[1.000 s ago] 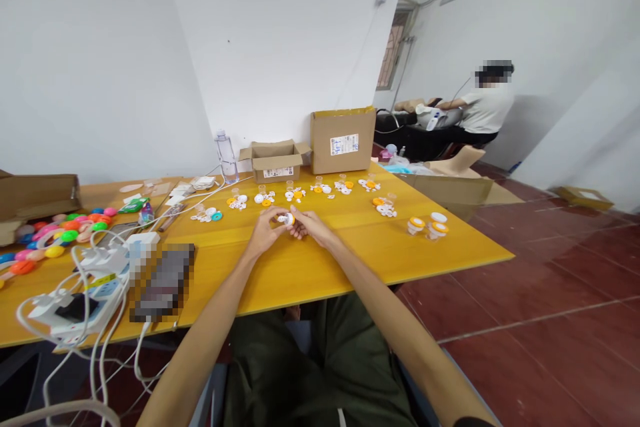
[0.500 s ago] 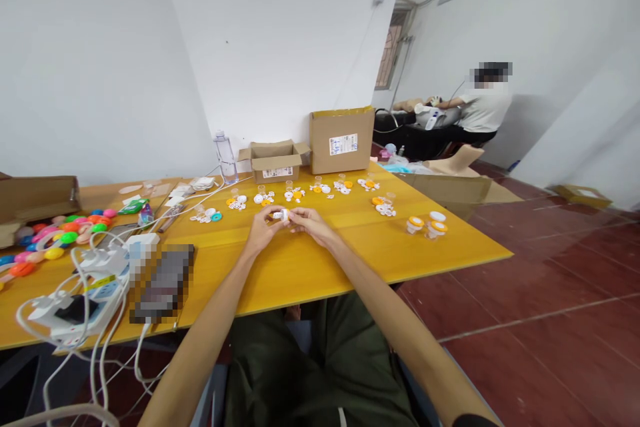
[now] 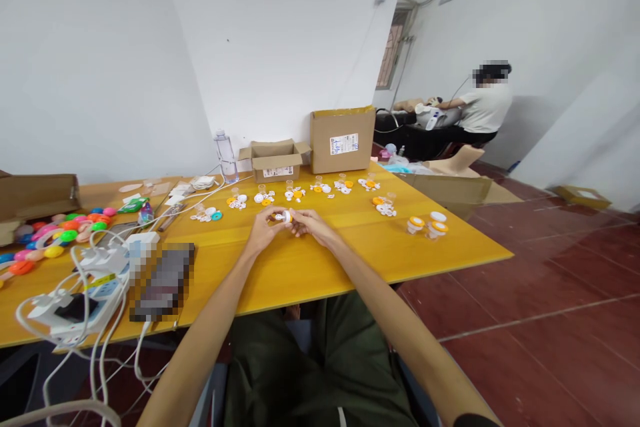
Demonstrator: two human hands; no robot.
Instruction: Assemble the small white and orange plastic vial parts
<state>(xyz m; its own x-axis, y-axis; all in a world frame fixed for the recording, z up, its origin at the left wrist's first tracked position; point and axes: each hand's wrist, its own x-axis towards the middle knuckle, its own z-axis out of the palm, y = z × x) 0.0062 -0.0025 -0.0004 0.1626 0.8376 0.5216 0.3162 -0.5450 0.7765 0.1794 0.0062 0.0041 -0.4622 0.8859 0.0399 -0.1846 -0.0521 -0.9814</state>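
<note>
Between my hands, just above the yellow table, is a small round white plastic part with a bit of orange at its edge. My left hand pinches it from the left with thumb and forefinger. On the other side my right hand closes its fingers on the same part. Beyond the hands, small piles of white and orange plastic pieces lie in a row, several with a clear cup beside them. To the right stand clear cups with orange-and-white lids.
An open cardboard box and a taller closed carton stand by the wall near a clear bottle. Power strips with cables, a blurred dark device and colourful balls occupy the left. A seated person works far right.
The white part has turned slightly between my fingers, and some orange now shows at its edge. Both hands stay in nearly the same place.
</note>
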